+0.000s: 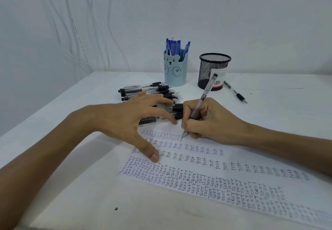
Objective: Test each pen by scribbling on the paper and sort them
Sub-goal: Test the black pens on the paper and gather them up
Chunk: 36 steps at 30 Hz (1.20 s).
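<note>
My right hand (212, 122) grips a clear black pen (204, 96) in a writing hold, its tip touching the paper (224, 165) at the end of the top row of small writing. The sheet is covered with rows of the word "test". My left hand (129, 120) lies spread with straight fingers, the thumb pressing the paper's left part and the fingers reaching over a pile of several black pens (152, 91). A light blue bear cup (175, 69) holds several blue pens (175, 47). A black mesh cup (213, 71) stands to its right.
One black pen (235, 92) lies loose on the white table (269, 104) right of the mesh cup. A white wall runs behind the cups. A small dark speck (116, 208) sits near the table's front edge.
</note>
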Tool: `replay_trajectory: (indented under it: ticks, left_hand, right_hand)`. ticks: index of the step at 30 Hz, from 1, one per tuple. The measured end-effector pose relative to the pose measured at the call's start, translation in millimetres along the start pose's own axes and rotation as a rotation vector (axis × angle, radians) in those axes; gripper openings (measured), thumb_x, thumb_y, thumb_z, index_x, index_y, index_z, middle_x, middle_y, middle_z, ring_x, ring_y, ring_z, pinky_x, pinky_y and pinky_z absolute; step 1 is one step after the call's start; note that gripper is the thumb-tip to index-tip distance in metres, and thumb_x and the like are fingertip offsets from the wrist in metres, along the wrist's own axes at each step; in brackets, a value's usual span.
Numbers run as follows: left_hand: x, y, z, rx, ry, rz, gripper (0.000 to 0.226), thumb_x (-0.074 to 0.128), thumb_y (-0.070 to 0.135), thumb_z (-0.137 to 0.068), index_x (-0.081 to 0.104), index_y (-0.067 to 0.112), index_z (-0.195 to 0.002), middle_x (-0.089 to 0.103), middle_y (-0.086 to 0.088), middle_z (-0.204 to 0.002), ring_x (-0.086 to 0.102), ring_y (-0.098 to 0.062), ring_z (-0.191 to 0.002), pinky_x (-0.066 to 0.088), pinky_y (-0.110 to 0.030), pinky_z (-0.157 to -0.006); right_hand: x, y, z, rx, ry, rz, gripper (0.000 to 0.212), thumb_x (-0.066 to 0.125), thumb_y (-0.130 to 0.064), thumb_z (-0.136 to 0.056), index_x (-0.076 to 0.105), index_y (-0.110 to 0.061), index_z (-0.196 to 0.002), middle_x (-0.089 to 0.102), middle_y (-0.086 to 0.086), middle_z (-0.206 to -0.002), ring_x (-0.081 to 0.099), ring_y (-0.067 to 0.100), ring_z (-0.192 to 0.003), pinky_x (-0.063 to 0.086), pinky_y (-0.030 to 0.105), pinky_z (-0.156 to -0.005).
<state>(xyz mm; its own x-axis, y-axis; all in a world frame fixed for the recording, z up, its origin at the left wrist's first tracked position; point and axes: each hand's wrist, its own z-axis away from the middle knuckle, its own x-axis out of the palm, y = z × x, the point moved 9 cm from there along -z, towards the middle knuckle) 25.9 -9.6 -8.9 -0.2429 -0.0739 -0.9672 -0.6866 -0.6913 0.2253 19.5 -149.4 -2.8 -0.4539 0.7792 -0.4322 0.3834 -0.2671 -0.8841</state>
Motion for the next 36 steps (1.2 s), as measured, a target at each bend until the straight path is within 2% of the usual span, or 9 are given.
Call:
replay_trajectory:
  ticks: [8,14,22,26,28,30,32,34,36]
  left_hand:
    - [-1,1,0,0.003,-0.007,0.000,0.090,0.059,0.100,-0.054,0.037,0.070,-0.136,0.009,0.030,-0.164,-0.002,0.000,-0.156,-0.012,-0.046,-0.124]
    - [-1,2,1,-0.005,-0.021,-0.001,0.089,0.061,0.097,-0.055,0.037,0.069,-0.136,0.008,0.030,-0.164,-0.003,-0.001,-0.156,-0.011,-0.048,-0.126]
    - [0,0,0,-0.006,-0.006,-0.007,0.089,0.060,0.100,-0.054,0.036,0.072,-0.135,0.009,0.030,-0.164,0.000,-0.003,-0.156,-0.010,-0.049,-0.125]
    - [-1,1,1,-0.005,-0.006,0.012,0.089,0.060,0.099,-0.054,0.037,0.072,-0.135,0.010,0.029,-0.164,-0.001,-0.001,-0.156,-0.011,-0.048,-0.125]
    - [-1,1,1,-0.005,-0.009,0.010,0.089,0.059,0.100,-0.054,0.037,0.072,-0.135,0.010,0.028,-0.165,-0.001,-0.002,-0.157,-0.010,-0.052,-0.126]
    - [-1,2,2,-0.013,-0.026,0.011,0.089,0.061,0.099,-0.055,0.037,0.071,-0.136,0.009,0.028,-0.165,-0.003,-0.002,-0.156,-0.010,-0.052,-0.126]
    - [-1,3,2,-0.016,-0.033,0.014,0.089,0.063,0.096,-0.056,0.037,0.070,-0.137,0.009,0.027,-0.165,-0.003,-0.001,-0.156,-0.009,-0.052,-0.127]
    - [-1,3,2,-0.011,-0.030,0.011,0.090,0.060,0.098,-0.055,0.037,0.070,-0.137,0.009,0.028,-0.164,-0.002,-0.001,-0.156,-0.009,-0.051,-0.127]
    - [-1,3,2,-0.009,-0.026,0.012,0.091,0.059,0.100,-0.053,0.037,0.070,-0.137,0.010,0.028,-0.164,-0.002,-0.002,-0.156,-0.009,-0.051,-0.127]
  right_hand:
    - [-3,-1,0,-0.039,0.024,-0.019,0.014,0.063,0.009,-0.087,0.056,0.008,-0.075,0.055,0.018,-0.055,0.043,0.011,-0.044,0.035,0.017,-0.047]
    - [-2,0,-1,-0.049,0.012,-0.013,0.012,0.065,0.007,-0.087,0.059,0.006,-0.077,0.058,0.014,-0.055,0.047,0.015,-0.049,0.038,0.022,-0.050]
    - [-3,3,-2,0.012,0.032,-0.054,0.019,0.060,0.009,-0.088,0.053,0.004,-0.071,0.055,0.011,-0.053,0.046,0.012,-0.043,0.037,0.017,-0.046]
    - [-18,14,-5,0.131,0.170,-0.245,0.027,0.057,-0.007,-0.093,0.057,-0.011,-0.067,0.053,0.011,-0.056,0.034,0.015,-0.043,0.020,0.021,-0.042]
    - [-19,16,-6,0.140,0.166,-0.301,0.026,0.057,-0.021,-0.090,0.064,-0.013,-0.067,0.053,0.009,-0.061,0.039,0.014,-0.048,0.024,0.022,-0.045]
    - [-20,19,-7,0.141,0.159,-0.327,0.023,0.059,-0.025,-0.093,0.069,-0.015,-0.074,0.054,0.007,-0.067,0.043,0.013,-0.053,0.028,0.022,-0.050]
    - [-20,18,-6,0.142,0.169,-0.367,0.006,0.062,-0.016,-0.098,0.067,-0.014,-0.095,0.060,0.006,-0.072,0.047,0.011,-0.051,0.032,0.018,-0.046]
    - [-20,18,-5,0.138,0.175,-0.392,0.018,0.066,-0.015,-0.096,0.058,-0.013,-0.111,0.064,0.008,-0.074,0.049,0.011,-0.045,0.031,0.018,-0.038]
    - [-22,16,-6,0.137,0.203,-0.424,0.023,0.066,-0.024,-0.095,0.053,-0.014,-0.110,0.065,0.010,-0.075,0.051,0.013,-0.044,0.031,0.019,-0.036]
